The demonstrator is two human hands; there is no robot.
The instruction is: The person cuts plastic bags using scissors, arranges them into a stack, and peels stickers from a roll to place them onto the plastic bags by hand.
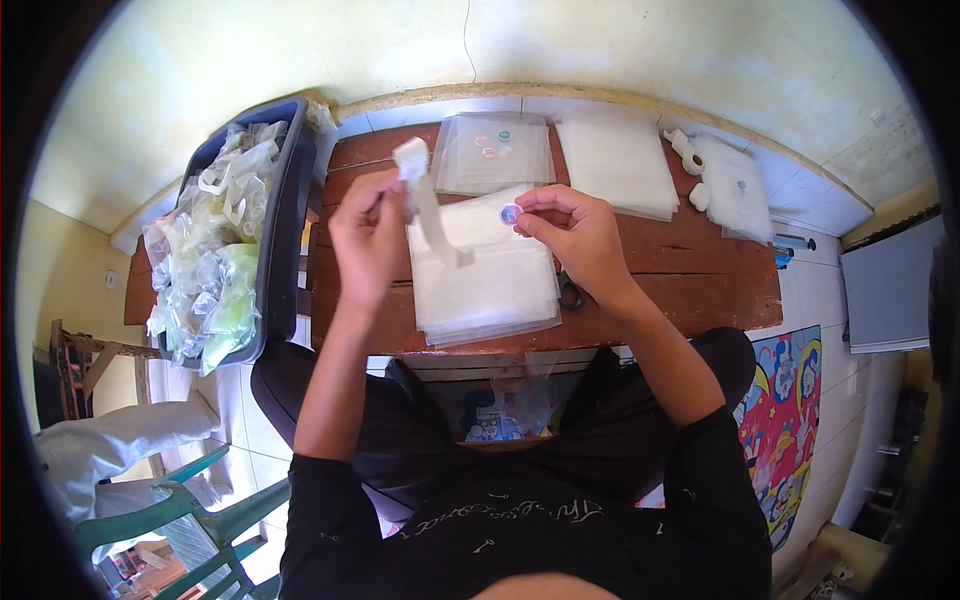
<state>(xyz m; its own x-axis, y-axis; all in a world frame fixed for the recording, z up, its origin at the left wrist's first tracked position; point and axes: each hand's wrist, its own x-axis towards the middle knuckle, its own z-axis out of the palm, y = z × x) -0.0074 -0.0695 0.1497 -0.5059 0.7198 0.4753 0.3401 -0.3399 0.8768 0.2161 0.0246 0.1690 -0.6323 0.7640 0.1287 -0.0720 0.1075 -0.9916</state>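
Observation:
My left hand [368,235] pinches a curling white paper strip [431,215], which looks like sticker backing and hangs down over the bags. Between the thumb and fingertips of my right hand [578,228] is a small round sticker [511,214], bluish-purple with a pale rim. Both hands are raised above a stack of clear plastic bags [487,297] at the table's front edge. A dark-handled pair of scissors [571,293] lies beside that stack, partly behind my right forearm.
A dark bin [284,230] heaped with filled plastic bags stands at the left. Along the back of the brown wooden table [700,285] lie bags with round stickers [494,150], another bag stack [618,165], white rolls [686,152] and more bags [738,185]. A green chair [150,518] is lower left.

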